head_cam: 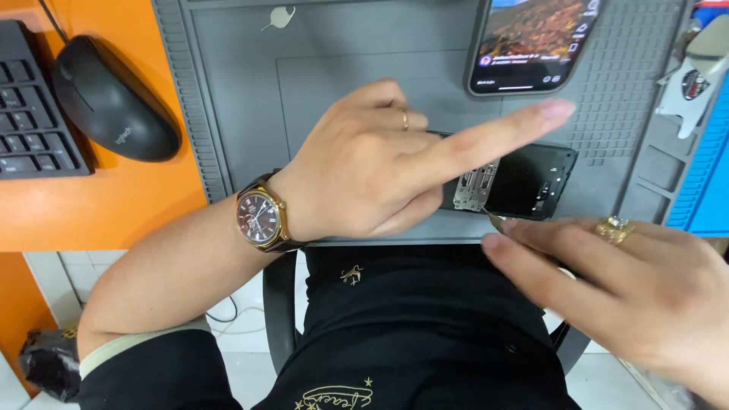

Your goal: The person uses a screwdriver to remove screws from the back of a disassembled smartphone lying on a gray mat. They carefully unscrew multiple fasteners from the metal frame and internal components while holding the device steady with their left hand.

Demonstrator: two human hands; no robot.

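Observation:
A black opened phone [524, 182] lies on the grey work mat [250, 99] near its front edge, with a small metal circuit part showing inside. My left hand [364, 163], with a wristwatch and a ring, rests on the phone's left half and holds it down, index finger stretched out to the right. My right hand [630, 288], ringed, comes in from the lower right and pinches a thin metal tool [495, 221] whose tip touches the circuit part at the phone's lower edge.
A second phone [531, 42] with a lit screen lies at the mat's far edge. A black mouse [110, 102] and a keyboard [30, 106] sit on the orange desk at left. A blue mat [710, 182] and a white tool [695, 80] are at right.

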